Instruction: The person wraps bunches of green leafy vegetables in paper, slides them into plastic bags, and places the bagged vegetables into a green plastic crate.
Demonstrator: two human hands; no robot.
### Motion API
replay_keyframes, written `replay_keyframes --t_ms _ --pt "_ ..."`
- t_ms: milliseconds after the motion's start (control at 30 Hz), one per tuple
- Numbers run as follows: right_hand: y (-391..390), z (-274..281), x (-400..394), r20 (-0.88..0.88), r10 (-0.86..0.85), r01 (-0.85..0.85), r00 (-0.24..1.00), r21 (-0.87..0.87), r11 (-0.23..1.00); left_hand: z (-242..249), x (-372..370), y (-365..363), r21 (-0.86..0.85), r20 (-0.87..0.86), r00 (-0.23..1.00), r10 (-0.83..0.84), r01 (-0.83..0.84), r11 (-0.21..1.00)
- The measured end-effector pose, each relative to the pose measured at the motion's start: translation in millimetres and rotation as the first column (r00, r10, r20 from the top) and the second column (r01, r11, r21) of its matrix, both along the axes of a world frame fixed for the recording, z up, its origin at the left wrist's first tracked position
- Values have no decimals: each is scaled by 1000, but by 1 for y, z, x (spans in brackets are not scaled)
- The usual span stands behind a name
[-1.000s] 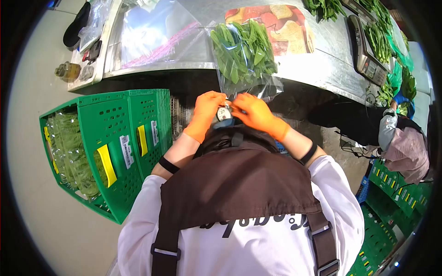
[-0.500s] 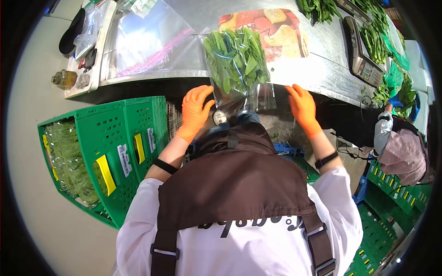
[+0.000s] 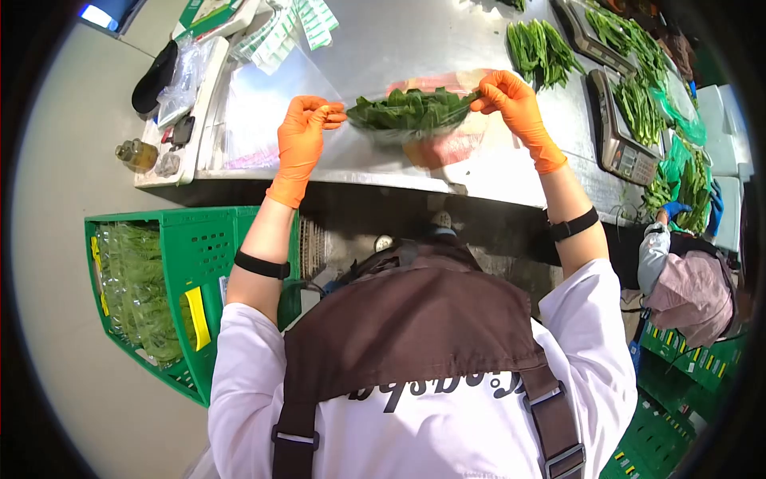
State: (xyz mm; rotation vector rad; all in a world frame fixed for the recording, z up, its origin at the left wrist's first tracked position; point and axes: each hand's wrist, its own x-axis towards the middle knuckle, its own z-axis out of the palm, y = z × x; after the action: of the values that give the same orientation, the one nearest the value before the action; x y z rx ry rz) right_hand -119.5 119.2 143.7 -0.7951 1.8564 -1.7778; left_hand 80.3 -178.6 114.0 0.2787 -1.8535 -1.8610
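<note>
Stretching out over the metal surface (image 3: pixel 371 52), both orange-gloved hands hold a bag of leafy greens (image 3: pixel 415 112) between them. The left hand (image 3: pixel 309 124) has its thumb and fingers drawn together at the bag's left end; this grip is closed on the edge. The right hand (image 3: pixel 511 104) pinches the opposite end, its grip likewise closed, thumb against fingertips. The dark green leaves lie crosswise between the hands, and the clear plastic shows only faintly and blurred. The bag is in front of the person, over the near part of the surface, partly covering a red and cream printed mat (image 3: pixel 459 146); whether it touches the mat, I cannot tell.

Just beside the left hand lie clear flat bags (image 3: pixel 251 104) with a pinkish edge, and beyond them are green-and-white label sheets (image 3: pixel 315 22). Past the right hand, a bunch of loose greens (image 3: pixel 541 54) rests near a digital scale (image 3: pixel 628 156). Below the surface's edge, to the left, stands a green crate (image 3: pixel 179 267) bearing a yellow strip (image 3: pixel 197 318) and holding packed greens (image 3: pixel 128 279). At the far right, a co-worker's blue-gloved hand (image 3: pixel 677 207) is beside more greens (image 3: pixel 696 182). Black bands (image 3: pixel 574 226) circle both of the person's forearms.
</note>
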Motion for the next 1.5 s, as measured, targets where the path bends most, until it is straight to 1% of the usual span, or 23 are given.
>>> replay_keyframes --t_ms 133,200,233,400,467,533,567,633,667,733,800,833,900,933,1000,1067,1133,1167,1200,1267,1333,1400,1500 --pt "-10 -10 -22 39 61 -64 997 80 995 1 -27 -9 105 33 999 -41 37 994" --pt "-26 -16 -29 45 6 -17 999 257 966 7 -43 -13 22 343 935 -85 83 996" --pt "-32 -40 -44 -89 1 12 996 146 989 10 -50 -15 -130 373 928 -14 68 989" --pt "-40 8 -19 60 -177 168 982 131 977 8 -72 -19 -104 118 993 -11 23 994" --pt "-24 7 13 -335 -341 395 878 107 912 13 -51 -5 107 433 893 -119 80 991" --pt "6 -27 44 -214 -334 393 918 378 838 -13 -21 39 160 602 791 -108 14 987" --pt "26 -70 57 -175 -352 392 920 481 784 -44 -8 51 371 679 688 -254 -23 929" --pt "56 -123 91 -10 -340 268 940 638 721 -99 26 88 274 793 572 -210 -27 961" --pt "59 -131 105 123 -381 214 916 654 726 -108 37 104 278 788 582 -202 -44 959" --pt "64 -145 108 97 -435 276 895 646 711 -125 42 105 346 780 581 -231 -94 933" --pt "70 -165 106 189 -416 213 889 634 743 -104 30 102 238 841 521 -144 -117 964" --pt "70 -175 101 260 -394 172 882 601 781 -84 24 104 -61 821 568 59 -15 998" --pt "67 -166 101 275 -399 166 875 604 780 -42 5 113 -680 324 877 356 -46 732" --pt "67 -161 102 284 -396 155 873 609 778 -25 -7 120 -679 334 873 354 -37 733" --pt "71 -158 101 306 -369 125 877 598 792 -6 -33 131 -771 262 927 -270 369 519" --pt "76 -141 88 318 -345 110 883 576 810 -65 -25 130 -669 385 866 -319 499 551" --pt "94 -111 66 621 -491 184 611 492 851 -88 -31 125 -553 486 785 -384 616 561" --pt "103 -115 62 55 -580 445 813 584 679 -88 -31 124 -529 516 765 -385 638 559" --pt "96 -95 62 -136 -627 621 767 402 673 -87 -25 126 -496 549 742 -385 660 564" --pt "72 -48 86 -200 -293 350 935 384 854 -83 -27 126 -455 569 718 -401 681 574" --pt "54 -45 97 -558 283 -33 780 415 909 -85 -27 124 -444 549 726 -415 674 590" --pt "60 -94 113 -525 449 50 723 688 724 -80 -28 121 -423 563 691 -453 712 560" --pt "63 -96 100 -648 272 186 712 547 816 -71 -41 104 -371 540 668 -513 735 568"
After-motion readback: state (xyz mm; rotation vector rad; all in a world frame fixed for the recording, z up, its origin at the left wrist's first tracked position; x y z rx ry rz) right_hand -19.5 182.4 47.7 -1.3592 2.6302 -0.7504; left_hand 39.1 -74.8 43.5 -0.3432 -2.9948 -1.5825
